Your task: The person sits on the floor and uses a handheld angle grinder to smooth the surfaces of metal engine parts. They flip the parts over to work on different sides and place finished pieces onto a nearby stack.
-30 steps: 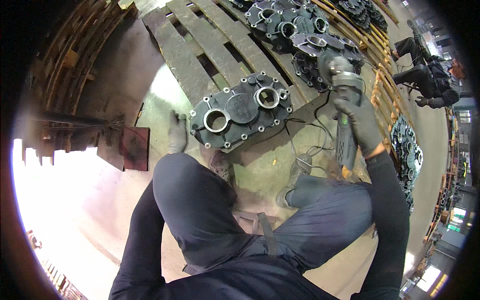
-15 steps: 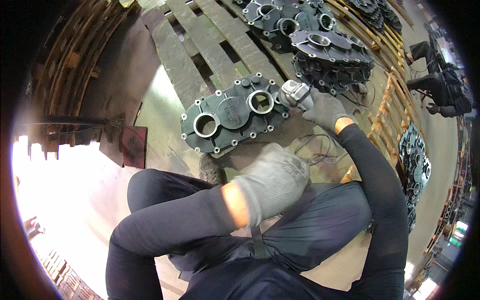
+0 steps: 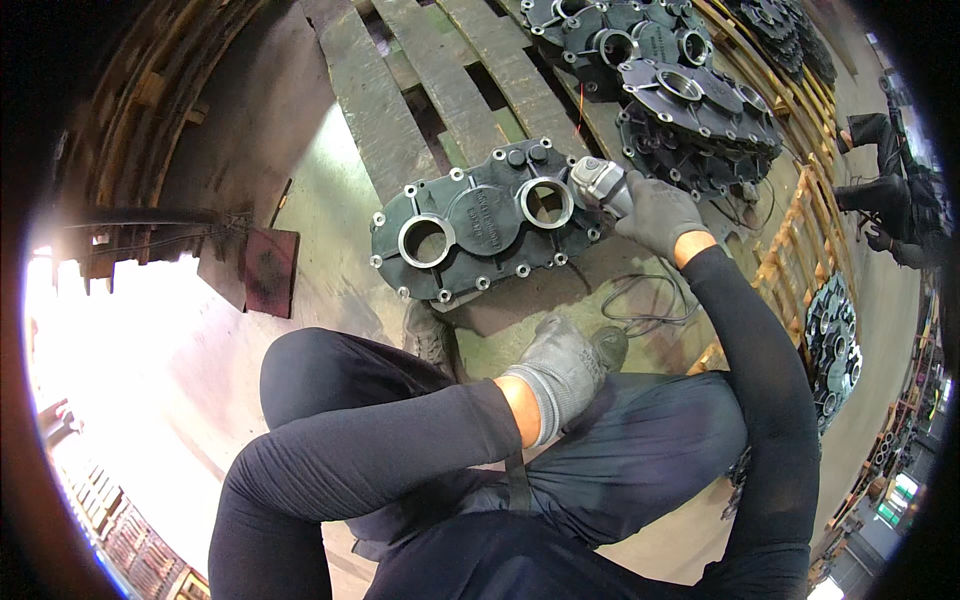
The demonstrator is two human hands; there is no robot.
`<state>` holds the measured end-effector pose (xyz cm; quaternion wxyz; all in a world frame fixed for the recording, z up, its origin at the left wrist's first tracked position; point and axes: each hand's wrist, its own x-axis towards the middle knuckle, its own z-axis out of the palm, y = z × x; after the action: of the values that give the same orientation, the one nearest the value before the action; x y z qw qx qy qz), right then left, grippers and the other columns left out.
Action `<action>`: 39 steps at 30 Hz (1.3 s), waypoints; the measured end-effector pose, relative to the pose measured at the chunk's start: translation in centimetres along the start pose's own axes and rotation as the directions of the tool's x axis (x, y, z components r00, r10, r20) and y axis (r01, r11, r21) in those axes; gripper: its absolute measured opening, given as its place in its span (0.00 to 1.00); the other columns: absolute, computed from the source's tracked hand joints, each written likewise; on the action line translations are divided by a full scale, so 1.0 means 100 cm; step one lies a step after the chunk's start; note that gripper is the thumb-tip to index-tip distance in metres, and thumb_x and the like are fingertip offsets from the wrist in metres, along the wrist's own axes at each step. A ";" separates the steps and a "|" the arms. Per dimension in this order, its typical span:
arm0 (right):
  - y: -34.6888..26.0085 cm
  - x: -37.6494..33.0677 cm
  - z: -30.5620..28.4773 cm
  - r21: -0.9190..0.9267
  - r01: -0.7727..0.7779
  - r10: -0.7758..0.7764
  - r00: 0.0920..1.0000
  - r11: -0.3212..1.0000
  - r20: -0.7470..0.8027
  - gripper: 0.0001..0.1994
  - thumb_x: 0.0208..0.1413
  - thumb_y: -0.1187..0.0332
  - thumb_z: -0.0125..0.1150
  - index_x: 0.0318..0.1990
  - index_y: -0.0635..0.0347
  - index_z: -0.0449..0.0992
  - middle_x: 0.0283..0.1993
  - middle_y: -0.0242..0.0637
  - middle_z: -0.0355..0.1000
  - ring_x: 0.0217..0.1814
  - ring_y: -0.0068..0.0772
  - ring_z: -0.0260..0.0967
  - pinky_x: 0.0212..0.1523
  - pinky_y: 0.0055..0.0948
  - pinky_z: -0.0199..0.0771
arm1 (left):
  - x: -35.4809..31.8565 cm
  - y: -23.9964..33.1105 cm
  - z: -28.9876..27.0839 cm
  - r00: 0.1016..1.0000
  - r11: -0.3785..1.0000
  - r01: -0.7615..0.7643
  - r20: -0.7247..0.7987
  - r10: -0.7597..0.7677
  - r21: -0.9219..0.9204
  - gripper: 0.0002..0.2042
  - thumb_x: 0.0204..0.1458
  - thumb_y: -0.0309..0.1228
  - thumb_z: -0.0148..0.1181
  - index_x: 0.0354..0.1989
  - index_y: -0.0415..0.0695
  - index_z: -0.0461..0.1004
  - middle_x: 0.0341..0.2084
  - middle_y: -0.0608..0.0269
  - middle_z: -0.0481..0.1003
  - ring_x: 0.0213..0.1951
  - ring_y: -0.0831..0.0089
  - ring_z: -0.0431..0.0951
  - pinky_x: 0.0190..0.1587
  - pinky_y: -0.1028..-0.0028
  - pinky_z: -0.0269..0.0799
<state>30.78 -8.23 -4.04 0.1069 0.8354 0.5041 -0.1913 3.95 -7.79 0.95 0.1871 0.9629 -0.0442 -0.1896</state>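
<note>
My gloved right hand [image 3: 662, 215] is closed around the body of an angle grinder [image 3: 600, 182]. The grinder's head meets the right end of a dark cast gearbox cover [image 3: 480, 228], beside its right bored hole. This cover lies flat at the near end of a wooden pallet [image 3: 375, 110] and has two large machined rings and several small bosses along its rim. Thin orange streaks show above the grinder. Away from the cover, my gloved left hand [image 3: 562, 365] is low by my right thigh, near my shoe [image 3: 609, 346]; its fingers are mostly hidden.
More cast covers [image 3: 700, 95] are stacked on the pallet at the back right. A cable [image 3: 655, 300] loops on the floor beneath my right arm. Stacked pallets [image 3: 150, 120] rise at the far left. Another person [image 3: 885, 195] is at the right edge.
My left hand, blurred before, has dropped back toward my right thigh. The view has shifted slightly. My right hand still holds the grinder at the cover's right end.
</note>
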 end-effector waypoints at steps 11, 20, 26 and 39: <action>-0.002 -0.036 0.011 -0.266 0.154 -0.168 0.985 0.951 -0.030 0.29 0.52 0.59 0.77 0.57 0.62 0.70 0.48 0.50 0.83 0.47 0.53 0.85 0.48 0.46 0.85 | 0.002 0.003 -0.001 0.994 0.999 -0.006 -0.110 0.010 0.035 0.08 0.57 0.36 0.63 0.34 0.52 0.88 0.29 0.64 0.86 0.34 0.60 0.87 0.40 0.59 0.75; 0.040 -0.062 0.030 -0.370 0.108 -0.138 0.989 0.923 -0.056 0.29 0.57 0.63 0.71 0.63 0.62 0.69 0.44 0.46 0.82 0.43 0.49 0.85 0.44 0.46 0.84 | 0.015 0.009 -0.008 0.997 0.998 -0.051 0.065 0.050 0.019 0.08 0.57 0.38 0.65 0.36 0.53 0.88 0.31 0.66 0.86 0.37 0.64 0.87 0.41 0.61 0.74; 0.034 -0.038 0.006 0.149 -0.092 0.093 0.996 0.985 0.000 0.30 0.49 0.53 0.73 0.54 0.63 0.72 0.50 0.61 0.82 0.54 0.65 0.81 0.57 0.54 0.79 | 0.017 0.005 -0.010 0.977 0.999 -0.026 0.212 0.031 -0.027 0.13 0.62 0.38 0.65 0.52 0.54 0.89 0.49 0.64 0.86 0.51 0.60 0.87 0.46 0.53 0.77; 0.032 0.016 -0.010 0.212 -0.062 0.027 0.986 0.975 0.165 0.39 0.45 0.46 0.75 0.57 0.70 0.77 0.54 0.63 0.81 0.57 0.61 0.81 0.60 0.49 0.80 | 0.019 0.009 -0.002 0.998 1.000 -0.002 0.063 0.003 -0.028 0.13 0.60 0.35 0.64 0.51 0.53 0.86 0.39 0.65 0.87 0.44 0.61 0.88 0.43 0.54 0.76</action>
<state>34.50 -8.05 -3.90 0.0601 0.8348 0.4512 -0.3097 5.82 -8.88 0.81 0.1991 0.9537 -0.0486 -0.2201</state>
